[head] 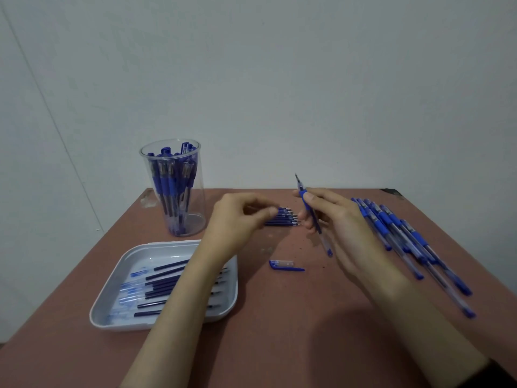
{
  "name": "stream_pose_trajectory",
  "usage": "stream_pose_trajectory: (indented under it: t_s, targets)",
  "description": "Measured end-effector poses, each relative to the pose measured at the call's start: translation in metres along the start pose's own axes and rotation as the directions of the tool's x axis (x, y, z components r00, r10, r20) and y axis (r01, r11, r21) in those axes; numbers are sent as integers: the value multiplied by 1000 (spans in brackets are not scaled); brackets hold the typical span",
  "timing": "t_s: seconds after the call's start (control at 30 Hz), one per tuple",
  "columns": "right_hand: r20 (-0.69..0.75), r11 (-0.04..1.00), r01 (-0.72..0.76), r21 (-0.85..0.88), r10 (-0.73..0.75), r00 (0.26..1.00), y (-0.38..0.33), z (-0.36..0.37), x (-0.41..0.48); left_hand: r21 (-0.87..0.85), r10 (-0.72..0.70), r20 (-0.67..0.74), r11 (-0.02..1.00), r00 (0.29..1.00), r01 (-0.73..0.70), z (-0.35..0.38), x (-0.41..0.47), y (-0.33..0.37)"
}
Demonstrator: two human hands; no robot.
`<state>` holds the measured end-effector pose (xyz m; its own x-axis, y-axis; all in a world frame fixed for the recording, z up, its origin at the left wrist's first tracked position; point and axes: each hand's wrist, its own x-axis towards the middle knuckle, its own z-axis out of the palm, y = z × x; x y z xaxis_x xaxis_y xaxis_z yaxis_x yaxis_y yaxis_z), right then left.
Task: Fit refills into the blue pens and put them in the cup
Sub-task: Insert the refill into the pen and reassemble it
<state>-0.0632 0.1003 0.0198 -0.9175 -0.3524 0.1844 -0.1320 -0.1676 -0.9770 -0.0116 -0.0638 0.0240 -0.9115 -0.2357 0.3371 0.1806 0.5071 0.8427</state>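
My right hand [333, 219] holds a blue pen [321, 236] without its cap, tip pointing up and away. The pen's cap [285, 265] lies on the table just in front of it. My left hand [237, 219] hovers over a small row of refills [282, 217] at mid-table, with thumb and fingers curled close together; nothing shows between them. A clear cup [176, 189] at the back left stands full of several blue pens. To the right lies a fanned row of blue pens [405, 239].
A white tray [112, 301] at the front left holds several dark refills and blue-printed wrappers; my left forearm crosses over it. The reddish-brown table [279, 317] ends at a pale wall behind the cup.
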Motion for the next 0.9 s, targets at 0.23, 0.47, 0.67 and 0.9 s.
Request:
stream_pose_trajectory:
  t_s: [0.23,0.47,0.67,0.9]
  targets:
    - [-3,988,51,-147,-52,999,2,1,0,-666,-212,-35,734,977,135,4,-3,10]
    - [28,966,83,-245,-78,997,2,2,-1,-709,-211,-17,692,977,137,5,-2,10]
    - [31,936,136,-324,-133,991,0,2,-4,-622,-166,-17,774,986,119,6,-3,8]
    - [36,745,283,-604,-329,944,3,2,-7,-494,-139,-2,861,990,120,8,-3,6]
